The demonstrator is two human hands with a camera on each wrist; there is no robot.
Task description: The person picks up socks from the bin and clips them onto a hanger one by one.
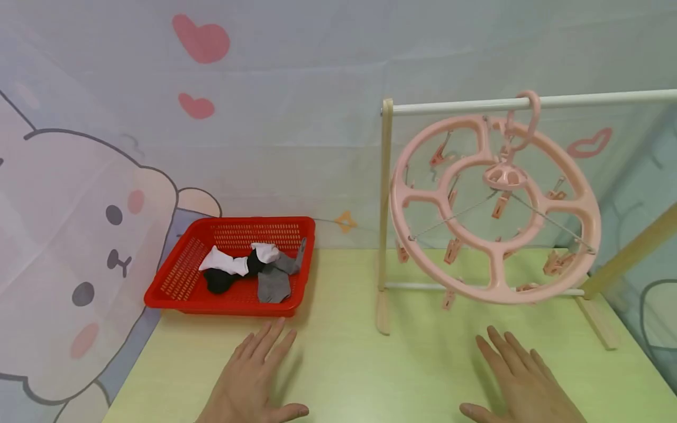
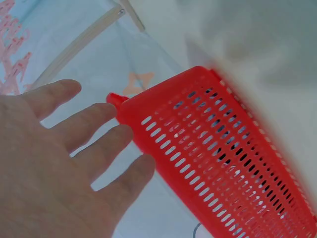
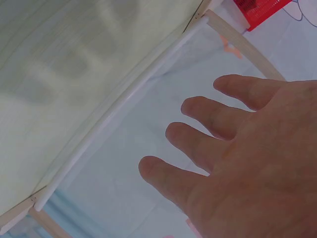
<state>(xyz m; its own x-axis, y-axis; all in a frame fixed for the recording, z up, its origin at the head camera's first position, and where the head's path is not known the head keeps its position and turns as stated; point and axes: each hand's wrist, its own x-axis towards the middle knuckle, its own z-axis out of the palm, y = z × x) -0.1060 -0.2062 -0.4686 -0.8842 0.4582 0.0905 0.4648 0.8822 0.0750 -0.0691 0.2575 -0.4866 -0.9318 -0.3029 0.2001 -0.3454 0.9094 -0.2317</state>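
Note:
Fingers spread and holding nothing, my left hand (image 1: 248, 376) is over the near part of the table, just in front of a red plastic basket (image 1: 233, 304). Inside the basket lie small cloth pieces that look like socks: a white one (image 1: 224, 261), a black one (image 1: 218, 282) and a grey one (image 1: 274, 285). My right hand (image 1: 520, 382), also spread with nothing in it, is in front of a pink round clothes hanger (image 1: 497, 276). Several pink clips (image 1: 453, 251) dangle from the hanger's rings. In the left wrist view the basket (image 2: 198, 144) is beyond my fingertips.
A white rail (image 1: 449, 108) on wooden posts (image 1: 386, 194) carries the hanger by its hook. The stand's wooden feet (image 1: 597, 323) rest on the pale yellow-green table (image 1: 338, 352). Behind everything hangs a printed cloth (image 1: 296, 117) with hearts and a cartoon animal.

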